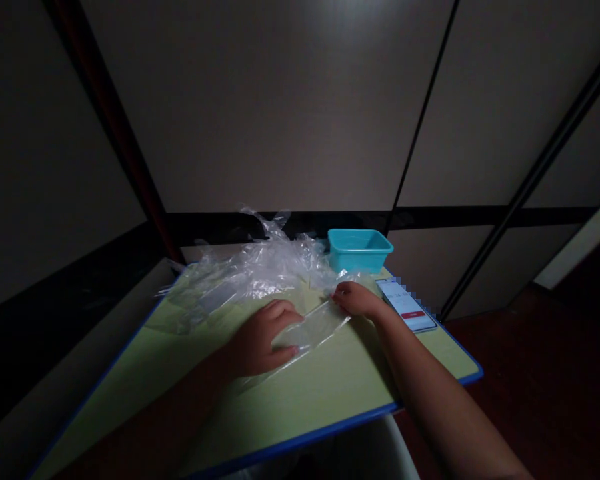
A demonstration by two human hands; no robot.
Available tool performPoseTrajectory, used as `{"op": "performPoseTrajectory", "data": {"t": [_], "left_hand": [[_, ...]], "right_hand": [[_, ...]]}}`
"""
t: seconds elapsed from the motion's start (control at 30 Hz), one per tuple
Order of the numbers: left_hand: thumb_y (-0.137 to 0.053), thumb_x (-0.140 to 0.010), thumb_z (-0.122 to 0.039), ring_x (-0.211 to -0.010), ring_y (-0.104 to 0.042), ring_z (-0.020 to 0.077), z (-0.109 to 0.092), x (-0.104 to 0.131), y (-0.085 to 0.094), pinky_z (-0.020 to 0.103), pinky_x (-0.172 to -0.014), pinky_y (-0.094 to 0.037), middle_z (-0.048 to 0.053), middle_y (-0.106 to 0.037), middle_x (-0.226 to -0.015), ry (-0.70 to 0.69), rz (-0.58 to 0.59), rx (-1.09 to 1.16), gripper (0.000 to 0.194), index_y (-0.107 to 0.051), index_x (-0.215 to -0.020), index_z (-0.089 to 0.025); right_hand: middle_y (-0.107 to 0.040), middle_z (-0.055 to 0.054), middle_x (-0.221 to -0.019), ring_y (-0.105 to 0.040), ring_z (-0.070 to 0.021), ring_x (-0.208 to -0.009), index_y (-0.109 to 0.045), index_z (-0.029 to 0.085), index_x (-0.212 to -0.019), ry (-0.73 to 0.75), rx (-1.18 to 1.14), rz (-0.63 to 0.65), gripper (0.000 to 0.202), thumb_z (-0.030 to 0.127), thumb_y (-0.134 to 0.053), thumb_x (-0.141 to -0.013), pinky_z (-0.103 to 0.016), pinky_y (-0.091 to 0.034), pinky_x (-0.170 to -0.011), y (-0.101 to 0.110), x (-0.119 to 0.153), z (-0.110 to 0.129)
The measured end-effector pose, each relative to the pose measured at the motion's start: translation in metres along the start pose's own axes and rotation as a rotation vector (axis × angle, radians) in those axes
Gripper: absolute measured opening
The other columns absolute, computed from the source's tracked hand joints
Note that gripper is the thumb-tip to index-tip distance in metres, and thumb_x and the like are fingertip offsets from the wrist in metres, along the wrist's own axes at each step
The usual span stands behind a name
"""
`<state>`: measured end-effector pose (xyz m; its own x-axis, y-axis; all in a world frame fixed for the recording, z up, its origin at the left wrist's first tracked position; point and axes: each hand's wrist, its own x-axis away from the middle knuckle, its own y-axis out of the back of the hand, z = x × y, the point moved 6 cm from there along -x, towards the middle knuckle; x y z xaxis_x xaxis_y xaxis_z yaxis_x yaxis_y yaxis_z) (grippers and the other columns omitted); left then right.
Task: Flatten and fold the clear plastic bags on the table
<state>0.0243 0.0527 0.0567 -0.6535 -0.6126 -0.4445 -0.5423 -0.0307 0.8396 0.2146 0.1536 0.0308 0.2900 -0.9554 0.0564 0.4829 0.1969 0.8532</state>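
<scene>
A clear plastic bag (pixel 314 331), flattened and drawn out lengthwise, lies slantwise on the table between my hands. My right hand (pixel 353 299) pinches its far right end with fingers closed. Over the near left part of the bag rests my left hand (pixel 264 339), thumb and fingers spread apart and touching the film. Behind both hands is a loose heap of crumpled clear plastic bags (pixel 275 263). What lies under my left palm is hidden.
The small yellow-green table (pixel 190 400) has a blue edge. A turquoise plastic basket (pixel 360 259) stands at its back right, against the heap. A phone (pixel 406 305) with a lit screen lies right of my right hand. Wardrobe-like panels (pixel 280 120) rise behind the table.
</scene>
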Motion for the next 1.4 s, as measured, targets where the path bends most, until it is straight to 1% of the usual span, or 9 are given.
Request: {"op": "performPoseTrajectory", "data": {"t": [0.07,0.13,0.27,0.47,0.73,0.9,1.0,1.13,1.4], "left_hand": [[-0.06,-0.074,-0.033,-0.095,-0.051,0.0229,-0.005,-0.001,-0.009,0.035,-0.083,-0.043,0.007,-0.054,-0.102,-0.041,0.107,0.023,0.033,-0.058,-0.105,-0.021],[-0.06,-0.075,-0.035,-0.093,-0.051,0.0226,-0.008,-0.001,-0.015,0.035,-0.082,-0.042,0.007,-0.055,-0.099,-0.047,0.153,0.027,0.033,-0.058,-0.104,-0.021],[-0.06,-0.075,-0.037,-0.096,-0.05,0.024,-0.009,-0.001,-0.016,0.036,-0.084,-0.042,0.008,-0.053,-0.105,-0.024,0.138,0.018,0.045,-0.052,-0.117,-0.021],[-0.061,-0.075,-0.037,-0.093,-0.051,0.0224,-0.011,-0.001,-0.017,0.034,-0.085,-0.04,0.006,-0.055,-0.101,-0.048,0.169,0.019,0.036,-0.057,-0.107,-0.022],[-0.061,-0.075,-0.038,-0.094,-0.05,0.0225,-0.013,-0.001,-0.018,0.035,-0.085,-0.039,0.005,-0.055,-0.1,-0.04,0.215,0.015,0.032,-0.059,-0.103,-0.022],[-0.063,-0.074,-0.037,-0.095,-0.05,0.0227,-0.01,0.0,-0.021,0.034,-0.085,-0.039,0.005,-0.055,-0.101,-0.04,0.211,0.003,0.034,-0.059,-0.104,-0.023],[-0.063,-0.074,-0.037,-0.096,-0.05,0.0227,-0.009,0.001,-0.022,0.034,-0.086,-0.039,0.005,-0.055,-0.102,-0.043,0.213,-0.005,0.035,-0.058,-0.105,-0.023],[-0.064,-0.073,-0.038,-0.097,-0.049,0.0228,-0.01,0.0,-0.022,0.034,-0.086,-0.039,0.005,-0.054,-0.102,-0.041,0.231,-0.013,0.034,-0.059,-0.103,-0.023],[-0.064,-0.073,-0.035,-0.095,-0.049,0.0221,-0.01,0.001,-0.022,0.034,-0.086,-0.038,0.004,-0.053,-0.103,-0.033,0.243,-0.035,0.034,-0.059,-0.105,-0.023]], "right_hand": [[-0.062,-0.005,-0.063,-0.053,-0.0122,-0.056,-0.065,0.011,-0.081,0.001,0.002,0.0,0.024,0.029,-0.049,-0.087,-0.021,-0.033,-0.053,0.0,-0.001,0.0],[-0.062,-0.005,-0.062,-0.053,-0.012,-0.056,-0.065,0.011,-0.082,0.001,0.002,-0.001,0.024,0.028,-0.049,-0.087,-0.021,-0.033,-0.053,-0.001,-0.001,0.0],[-0.062,-0.004,-0.062,-0.053,-0.0121,-0.056,-0.065,0.011,-0.083,-0.003,-0.005,-0.003,0.024,0.03,-0.05,-0.087,-0.021,-0.034,-0.054,-0.001,-0.001,0.0],[-0.062,-0.004,-0.063,-0.054,-0.0123,-0.056,-0.065,0.012,-0.083,-0.003,-0.022,-0.008,0.023,0.03,-0.05,-0.086,-0.022,-0.034,-0.055,-0.004,-0.002,-0.003],[-0.059,-0.003,-0.059,-0.051,-0.0112,-0.052,-0.063,0.012,-0.08,-0.008,-0.085,-0.005,0.022,0.029,-0.051,-0.084,-0.021,-0.033,-0.05,-0.005,-0.002,-0.005],[-0.054,0.0,-0.053,-0.047,-0.0102,-0.047,-0.06,0.013,-0.071,0.013,-0.161,-0.008,0.018,0.025,-0.053,-0.082,-0.021,-0.032,-0.048,-0.003,-0.002,-0.003],[-0.051,0.002,-0.05,-0.045,-0.0093,-0.046,-0.057,0.014,-0.067,0.029,-0.235,-0.01,0.016,0.021,-0.053,-0.081,-0.021,-0.031,-0.048,-0.003,-0.002,-0.003],[-0.047,0.004,-0.049,-0.043,-0.0085,-0.043,-0.054,0.015,-0.068,0.034,-0.39,0.008,0.011,0.019,-0.051,-0.078,-0.02,-0.032,-0.045,-0.007,-0.005,-0.005],[-0.046,0.007,-0.047,-0.041,-0.0073,-0.039,-0.052,0.017,-0.068,0.095,-0.754,0.116,0.015,0.03,-0.057,-0.072,-0.018,-0.029,-0.039,-0.01,-0.004,0.002]]}}
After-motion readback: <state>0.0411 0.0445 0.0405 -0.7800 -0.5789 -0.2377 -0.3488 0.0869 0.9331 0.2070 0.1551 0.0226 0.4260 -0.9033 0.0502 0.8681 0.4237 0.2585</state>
